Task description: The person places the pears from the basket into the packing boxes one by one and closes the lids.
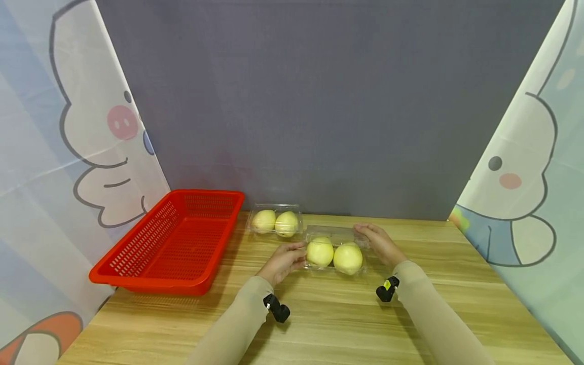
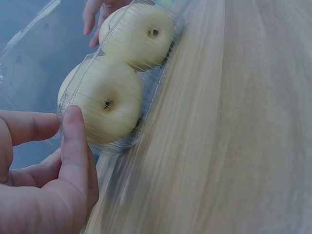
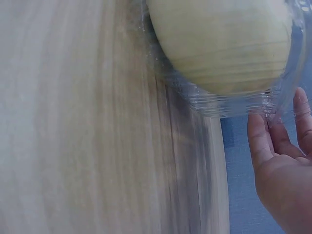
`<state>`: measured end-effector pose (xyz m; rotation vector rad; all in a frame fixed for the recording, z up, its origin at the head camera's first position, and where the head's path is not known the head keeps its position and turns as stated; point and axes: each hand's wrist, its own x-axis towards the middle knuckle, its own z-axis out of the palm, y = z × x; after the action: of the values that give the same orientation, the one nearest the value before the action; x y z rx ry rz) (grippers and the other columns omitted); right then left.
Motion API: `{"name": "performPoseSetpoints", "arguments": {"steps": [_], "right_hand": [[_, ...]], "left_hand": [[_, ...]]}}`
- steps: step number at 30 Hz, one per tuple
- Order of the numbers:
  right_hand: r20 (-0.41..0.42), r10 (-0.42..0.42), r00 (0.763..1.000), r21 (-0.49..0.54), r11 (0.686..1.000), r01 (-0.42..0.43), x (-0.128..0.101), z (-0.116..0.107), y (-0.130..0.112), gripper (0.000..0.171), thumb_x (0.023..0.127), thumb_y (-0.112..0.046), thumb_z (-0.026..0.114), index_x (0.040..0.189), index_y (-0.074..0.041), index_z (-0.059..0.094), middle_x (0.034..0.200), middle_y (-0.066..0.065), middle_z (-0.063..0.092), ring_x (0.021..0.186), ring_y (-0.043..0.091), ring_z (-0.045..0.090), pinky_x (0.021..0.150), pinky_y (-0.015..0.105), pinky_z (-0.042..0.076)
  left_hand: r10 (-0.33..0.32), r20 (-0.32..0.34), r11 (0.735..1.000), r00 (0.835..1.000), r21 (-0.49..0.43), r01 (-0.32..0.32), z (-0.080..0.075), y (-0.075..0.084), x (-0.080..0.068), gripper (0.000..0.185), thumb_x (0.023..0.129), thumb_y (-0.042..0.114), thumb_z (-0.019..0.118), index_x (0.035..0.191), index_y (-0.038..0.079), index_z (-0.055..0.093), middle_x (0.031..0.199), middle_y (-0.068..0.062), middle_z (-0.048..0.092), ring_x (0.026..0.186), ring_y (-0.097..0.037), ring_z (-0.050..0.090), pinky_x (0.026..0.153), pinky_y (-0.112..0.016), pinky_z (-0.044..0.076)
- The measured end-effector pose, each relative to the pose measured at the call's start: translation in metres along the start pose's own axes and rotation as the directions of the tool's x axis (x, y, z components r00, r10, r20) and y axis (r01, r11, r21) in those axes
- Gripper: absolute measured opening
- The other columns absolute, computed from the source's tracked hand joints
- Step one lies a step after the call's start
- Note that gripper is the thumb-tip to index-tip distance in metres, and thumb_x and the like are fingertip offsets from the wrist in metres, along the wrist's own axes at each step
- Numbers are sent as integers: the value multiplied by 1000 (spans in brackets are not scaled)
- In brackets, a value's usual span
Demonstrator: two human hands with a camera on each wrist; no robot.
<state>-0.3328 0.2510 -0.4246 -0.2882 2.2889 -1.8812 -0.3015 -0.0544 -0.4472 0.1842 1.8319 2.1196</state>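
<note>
A clear plastic clamshell box [image 1: 335, 267] holds two round, pale yellow fruits that look like pears [image 1: 319, 252]. Its transparent lid [image 1: 329, 231] is raised at the far side. At the box's left end, my left hand [image 1: 285, 261] pinches the rim between thumb and finger, as the left wrist view shows. My right hand [image 1: 377, 242] is at the far right corner, fingertips [image 3: 257, 124] on the plastic edge, apparently holding it; the clear material makes the exact contact hard to see.
Behind and left, against the grey back wall [image 1: 292, 111], sits a second clear box [image 1: 276, 208] with two similar pears [image 1: 286, 224]. A red perforated basket [image 1: 203, 281] stands on the left of the wooden table [image 1: 328, 319]. Printed curtains [image 1: 515, 228] flank both sides.
</note>
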Motion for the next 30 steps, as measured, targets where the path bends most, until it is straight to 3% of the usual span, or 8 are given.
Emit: {"name": "performPoseSetpoints", "arguments": {"steps": [8,13,21,30], "right_hand": [[-5,-22,1000,31,999,23,0,2,4,66,106,-36,51,146,13,31,152,28,33,143,42,30,118,51,23],[-26,-11,1000,23,1000,12,-1,3,4,63,106,-34,52,147,10,34,150,27,37,139,42,36,116,53,26],[17,-16,1000,28,999,15,-1,2,8,62,106,-30,52,148,11,32,154,29,30,143,43,30,116,49,28],[-10,-2,1000,-3,1000,2,-1,2,8,59,106,-28,52,148,10,35,150,28,37,139,41,37,115,48,30]], "left_hand": [[-16,-4,1000,1000,-4,16,0,0,-1,50,102,6,55,147,-10,40,114,-14,53,92,-18,53,89,-31,53],[-6,0,1000,1000,-4,6,0,1,-1,52,103,8,55,148,-12,37,117,-13,53,95,-18,52,92,-33,53],[-16,11,1000,1000,-27,16,-2,-1,2,51,102,4,54,147,-11,38,111,-12,52,91,-17,53,89,-30,53],[-20,47,999,999,-26,22,-5,-1,2,48,103,6,53,148,-9,40,112,-14,53,92,-17,55,87,-26,53]]}}
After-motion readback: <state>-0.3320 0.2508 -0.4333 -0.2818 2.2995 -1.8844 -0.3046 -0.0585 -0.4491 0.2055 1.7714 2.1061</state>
